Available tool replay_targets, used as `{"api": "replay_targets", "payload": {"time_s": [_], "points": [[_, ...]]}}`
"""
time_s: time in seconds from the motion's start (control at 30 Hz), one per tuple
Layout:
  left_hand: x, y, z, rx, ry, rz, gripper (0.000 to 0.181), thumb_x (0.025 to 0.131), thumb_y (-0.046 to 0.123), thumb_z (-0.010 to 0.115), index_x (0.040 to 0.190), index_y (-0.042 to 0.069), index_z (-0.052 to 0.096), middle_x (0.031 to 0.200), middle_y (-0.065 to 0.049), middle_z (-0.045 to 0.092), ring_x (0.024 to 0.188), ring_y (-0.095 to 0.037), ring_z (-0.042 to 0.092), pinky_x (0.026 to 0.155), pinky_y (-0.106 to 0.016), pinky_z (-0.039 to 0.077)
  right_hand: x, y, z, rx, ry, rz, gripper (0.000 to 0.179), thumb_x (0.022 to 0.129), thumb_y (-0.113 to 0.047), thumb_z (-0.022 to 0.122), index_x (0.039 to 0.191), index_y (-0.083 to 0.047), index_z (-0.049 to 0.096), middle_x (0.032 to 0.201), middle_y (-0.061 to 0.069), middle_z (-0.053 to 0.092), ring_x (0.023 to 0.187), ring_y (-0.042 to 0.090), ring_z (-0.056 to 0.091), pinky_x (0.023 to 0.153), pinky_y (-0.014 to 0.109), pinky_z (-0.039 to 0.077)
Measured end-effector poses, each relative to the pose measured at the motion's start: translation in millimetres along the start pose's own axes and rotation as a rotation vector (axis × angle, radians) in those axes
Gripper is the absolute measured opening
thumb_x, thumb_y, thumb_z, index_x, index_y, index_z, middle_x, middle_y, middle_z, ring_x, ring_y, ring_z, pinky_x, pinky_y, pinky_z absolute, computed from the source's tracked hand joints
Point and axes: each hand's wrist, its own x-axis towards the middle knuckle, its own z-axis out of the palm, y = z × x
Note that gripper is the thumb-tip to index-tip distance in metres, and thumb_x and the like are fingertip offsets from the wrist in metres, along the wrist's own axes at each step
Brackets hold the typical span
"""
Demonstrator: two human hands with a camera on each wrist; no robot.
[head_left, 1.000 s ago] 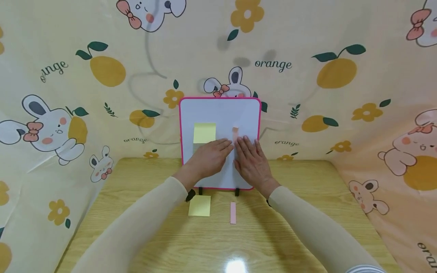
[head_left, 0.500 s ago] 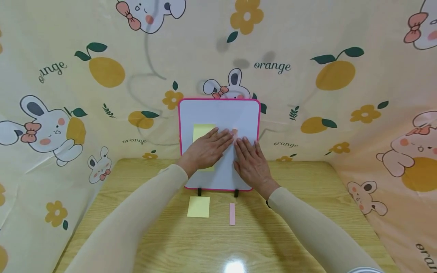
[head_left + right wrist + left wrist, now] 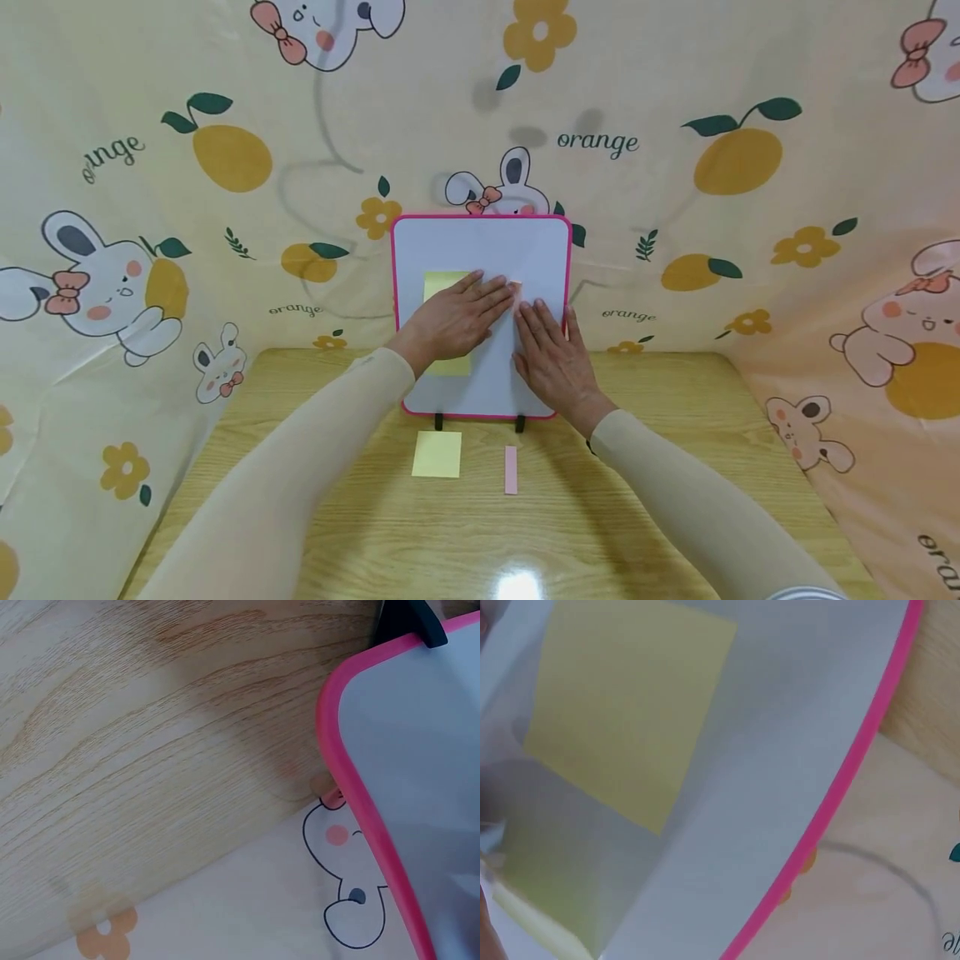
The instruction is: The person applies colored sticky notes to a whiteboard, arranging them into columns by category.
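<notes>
A whiteboard [image 3: 480,242] with a pink rim stands upright. Its surface carries a yellow sticky note [image 3: 442,281] at upper left and another yellow note [image 3: 453,367] below it, both partly hidden behind my left hand [image 3: 456,320]. That hand reaches over them with straight fingers, its fingertips at a small pinkish paper strip [image 3: 516,286] on the board's right half. My right hand [image 3: 553,352] lies flat against the board just below and right of the strip, fingers extended. Two yellow notes also show in the left wrist view, one square note [image 3: 630,712] plainly.
Black stand feet [image 3: 521,423] hold the board's lower edge. In front of it, a yellow sticky note [image 3: 437,454] and a narrow pink strip [image 3: 511,470] lie on the wooden table [image 3: 600,517]. A patterned cloth [image 3: 637,192] hangs close behind and at both sides.
My left hand has shifted upward, its fingers now spread straighter and covering more of the upper yellow note and the strip, while the lower note has come into view. The right hand stays nearly still.
</notes>
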Motion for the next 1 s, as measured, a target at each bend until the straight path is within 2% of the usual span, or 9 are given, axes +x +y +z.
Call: {"api": "replay_targets", "payload": {"time_s": [0.33,0.6,0.77,1.0], "points": [[6.7,-11.9,-7.8,0.007,-0.034,-0.021,0.067,0.114,0.044,0.032,0.17,0.015,0.012,0.178,0.001,0.008,0.166,-0.019,0.004,0.136,-0.044,0.0,-0.4,-0.8,1.1,-0.004,0.031,0.002,0.074,0.107,-0.042,0.054,0.166,-0.006,0.03,0.175,0.009,0.025,0.165,0.029,0.013,0.13,0.065,0.019],[8.7,-14.8,-9.9,-0.007,-0.032,-0.049,0.067,0.114,0.044,0.034,0.171,0.016,0.012,0.178,0.001,0.01,0.166,-0.019,0.005,0.136,-0.043,-0.002,-0.5,-1.1,-0.8,0.002,-0.011,0.009,0.074,0.108,-0.043,0.052,0.167,-0.006,0.027,0.176,0.009,0.022,0.166,0.029,0.009,0.131,0.065,0.017],[7.6,-10.7,-8.3,-0.041,-0.029,-0.032,0.065,0.114,0.042,0.033,0.17,0.014,0.013,0.178,0.0,0.01,0.165,-0.019,0.006,0.136,-0.043,-0.001,-0.6,-1.1,-2.2,-0.011,-0.025,0.01,0.075,0.108,-0.044,0.05,0.168,-0.007,0.024,0.177,0.009,0.018,0.166,0.029,0.007,0.132,0.064,0.013],[8.1,-8.4,-4.8,-0.008,-0.013,-0.003,0.065,0.115,0.042,0.033,0.17,0.015,0.013,0.178,0.001,0.01,0.166,-0.019,0.006,0.136,-0.043,0.0,-0.4,-0.8,-1.9,-0.008,-0.028,0.014,0.075,0.109,-0.044,0.05,0.168,-0.007,0.023,0.177,0.008,0.017,0.166,0.028,0.006,0.133,0.063,0.011]]}}
